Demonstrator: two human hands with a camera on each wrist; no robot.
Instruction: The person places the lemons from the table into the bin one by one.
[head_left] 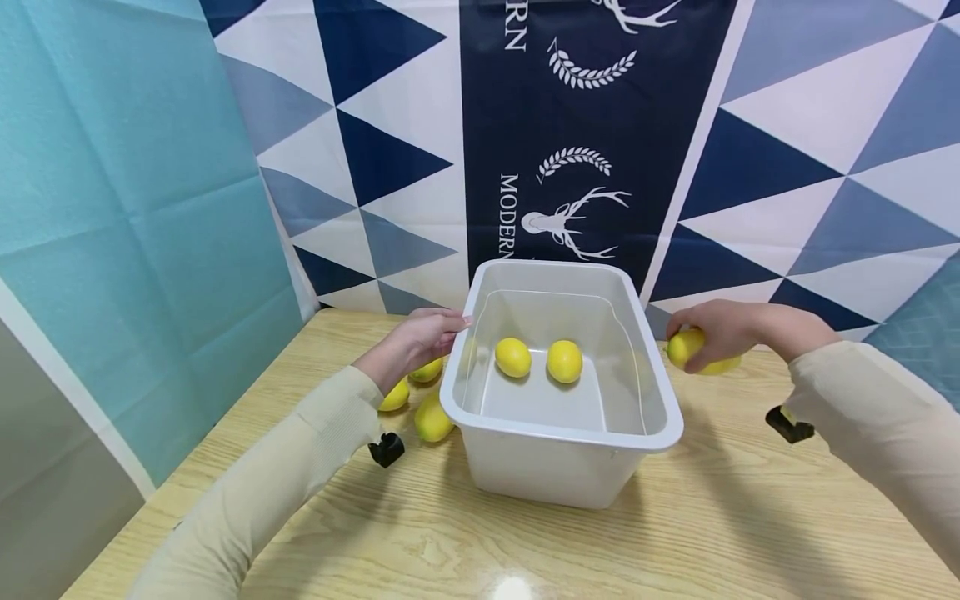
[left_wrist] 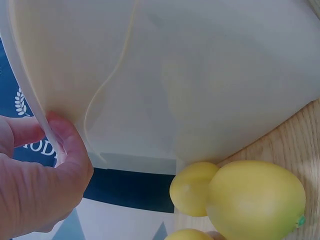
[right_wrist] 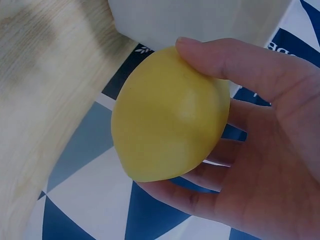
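My left hand (head_left: 417, 343) pinches the left rim of a pale bin (head_left: 540, 471), which stands in the centre of the head frame on the wooden desk (head_left: 360, 533). In the left wrist view, at the left edge, my thumb and fingers close around the rim from both sides.

My right hand (head_left: 729, 323), right of centre in the head frame, has hold of a yellow lemon (head_left: 684, 347) just beside the bin. The right wrist view shows my thumb over its top and my fingers curled beneath, parted by its width. More yellow shows below my palm in the head view; I cannot tell whether it is the same fruit.

Two lemons lie inside the bin near its far end, one left (head_left: 513, 357), one right (head_left: 564, 361), slightly apart. Left of the bin, three more lemons rest on the desk, the nearest (head_left: 432, 418) just beside its wall, two (head_left: 394, 397) (head_left: 427, 372) partly behind my left hand. A patterned cloth (head_left: 405, 83) of blue and white triangles fills the background.
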